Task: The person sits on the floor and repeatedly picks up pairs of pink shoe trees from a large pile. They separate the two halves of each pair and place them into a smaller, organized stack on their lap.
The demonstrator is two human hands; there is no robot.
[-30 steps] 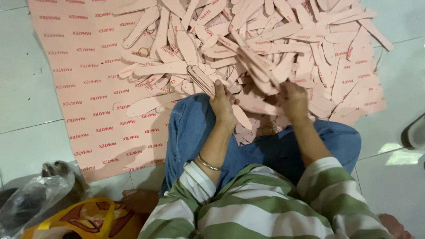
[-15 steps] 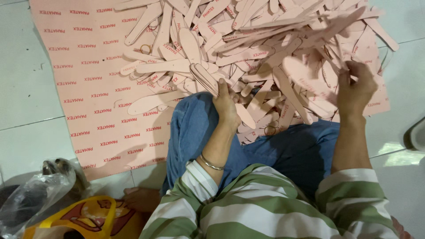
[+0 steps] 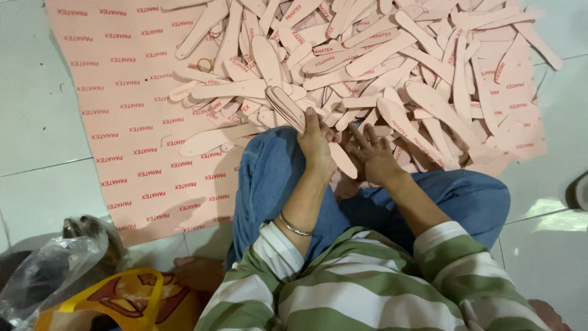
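I sit on the floor in blue jeans and a green-striped top. My left hand (image 3: 316,147) grips a stack of pink shoe-insole cutouts (image 3: 286,108), held slanting over my left knee. My right hand (image 3: 371,154) rests just to its right, fingers spread, touching the lower end of the stack and the loose insoles beneath. A large heap of the same pink insoles (image 3: 392,67) covers the pink printed sheet (image 3: 128,122) in front of me.
A rubber band (image 3: 205,64) lies among the insoles at the heap's left side. A crumpled clear plastic bag (image 3: 43,270) and a yellow-orange bag (image 3: 122,300) sit at my lower left on the pale tiled floor (image 3: 37,122).
My right hand, which had reached out to the right side of the heap, has come back to the left hand's stack. The left hand has stayed on my knee.
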